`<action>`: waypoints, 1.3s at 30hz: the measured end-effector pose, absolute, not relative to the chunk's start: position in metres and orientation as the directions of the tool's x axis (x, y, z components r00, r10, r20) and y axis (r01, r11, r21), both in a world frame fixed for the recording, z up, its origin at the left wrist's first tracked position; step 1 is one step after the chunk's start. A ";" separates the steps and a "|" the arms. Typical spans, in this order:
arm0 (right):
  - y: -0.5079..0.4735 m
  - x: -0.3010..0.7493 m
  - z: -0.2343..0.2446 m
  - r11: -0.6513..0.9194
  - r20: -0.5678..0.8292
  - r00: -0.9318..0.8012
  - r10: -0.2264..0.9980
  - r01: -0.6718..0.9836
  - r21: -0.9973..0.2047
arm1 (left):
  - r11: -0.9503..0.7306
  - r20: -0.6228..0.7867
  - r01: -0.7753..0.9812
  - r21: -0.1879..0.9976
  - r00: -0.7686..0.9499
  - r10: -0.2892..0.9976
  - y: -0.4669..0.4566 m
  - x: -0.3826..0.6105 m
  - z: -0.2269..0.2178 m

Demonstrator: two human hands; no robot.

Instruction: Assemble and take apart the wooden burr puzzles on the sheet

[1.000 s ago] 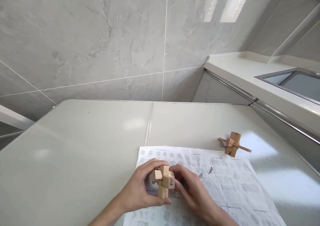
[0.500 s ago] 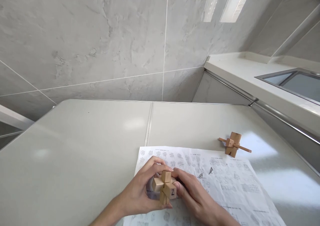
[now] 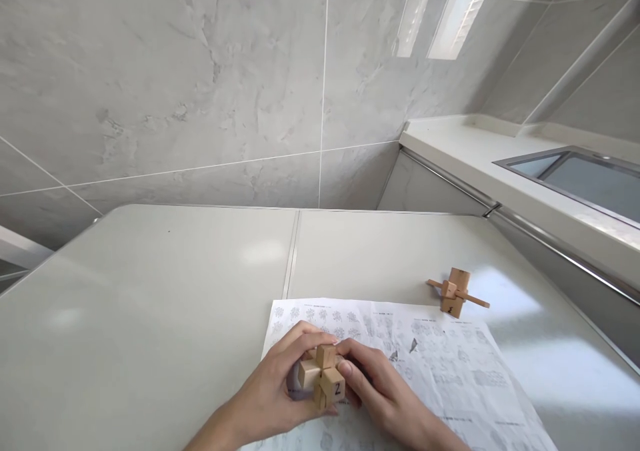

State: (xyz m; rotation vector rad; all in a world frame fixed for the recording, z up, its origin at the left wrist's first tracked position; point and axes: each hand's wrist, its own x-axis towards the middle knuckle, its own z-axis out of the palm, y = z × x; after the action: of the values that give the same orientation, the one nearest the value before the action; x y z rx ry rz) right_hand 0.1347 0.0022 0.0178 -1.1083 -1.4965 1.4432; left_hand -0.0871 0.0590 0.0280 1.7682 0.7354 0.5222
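Observation:
A wooden burr puzzle [image 3: 325,375] of interlocking blocks, one end marked "2", is held between both hands above the printed sheet. My left hand [image 3: 275,388] grips it top and bottom, fingers over the upper block and thumb beneath. On the other side, my right hand [image 3: 373,378] pinches the puzzle with thumb and fingers; the part between them is mostly hidden. Under the hands lies a creased white paper sheet [image 3: 465,384] printed with small diagrams of puzzles.
A second wooden puzzle [image 3: 454,292] with thin crossing sticks rests at the sheet's far right edge. The pale table [image 3: 150,304] has a seam down its middle. Behind it rises a grey tiled wall [image 3: 200,71]; a white counter [image 3: 460,141] with a sink stands right.
The whole view has shifted slightly, so the table and things on it appear a little lower and further left. Both hands keep hold of the burr puzzle, its pose nearly the same.

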 end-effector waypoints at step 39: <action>-0.043 0.238 -0.001 -0.317 0.063 0.657 0.751 0.443 -0.838 | -0.266 -0.015 0.350 0.898 0.629 0.777 0.052 -0.085 0.035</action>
State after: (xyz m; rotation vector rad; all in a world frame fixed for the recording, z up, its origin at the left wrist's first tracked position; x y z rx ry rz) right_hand 0.2378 -0.0429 -0.0013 -1.9638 -0.9321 0.4272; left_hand -0.0853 0.0519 0.0352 1.8631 0.9000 0.5417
